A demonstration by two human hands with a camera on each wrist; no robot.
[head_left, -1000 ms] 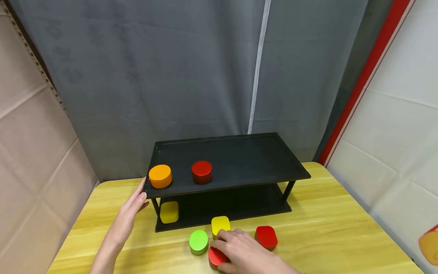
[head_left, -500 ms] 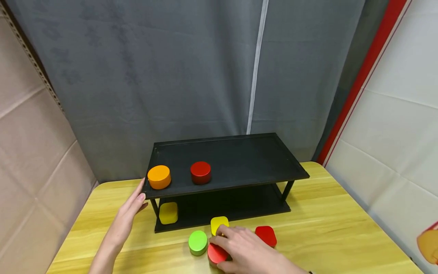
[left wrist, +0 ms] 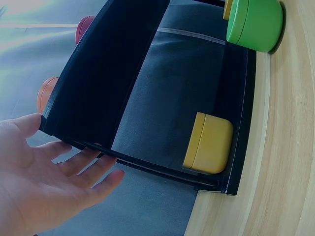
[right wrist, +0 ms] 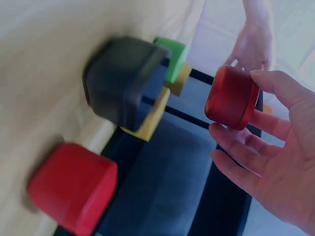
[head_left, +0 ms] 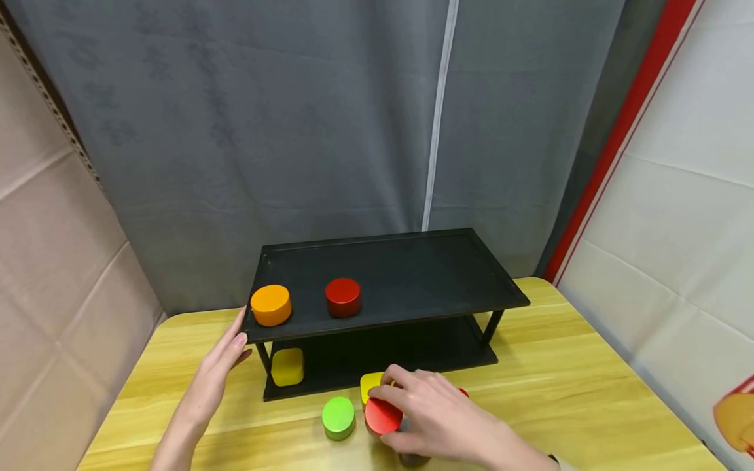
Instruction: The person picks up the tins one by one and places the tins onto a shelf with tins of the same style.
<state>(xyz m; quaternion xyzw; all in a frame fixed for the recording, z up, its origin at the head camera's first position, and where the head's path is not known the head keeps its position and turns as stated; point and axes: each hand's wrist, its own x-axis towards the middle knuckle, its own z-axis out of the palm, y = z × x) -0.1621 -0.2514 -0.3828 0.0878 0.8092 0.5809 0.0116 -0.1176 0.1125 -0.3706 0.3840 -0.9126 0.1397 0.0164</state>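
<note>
Right hand (head_left: 438, 415) pinches the red round container (head_left: 383, 417), off the table (head_left: 542, 386) near the green container (head_left: 338, 417); left hand (head_left: 212, 369), fingers relaxed, touches the black shelf (head_left: 421, 275). Best hold it level, pinch light but firm.

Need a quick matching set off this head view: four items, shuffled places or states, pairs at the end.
1. Orange block
2. Green block
3. Right hand
4. Left hand

A. On the tabletop
B. Touches the black rack's left end
C. On the rack's upper level
D. Holds a round red block

Pairs: 1-C, 2-A, 3-D, 4-B
</note>
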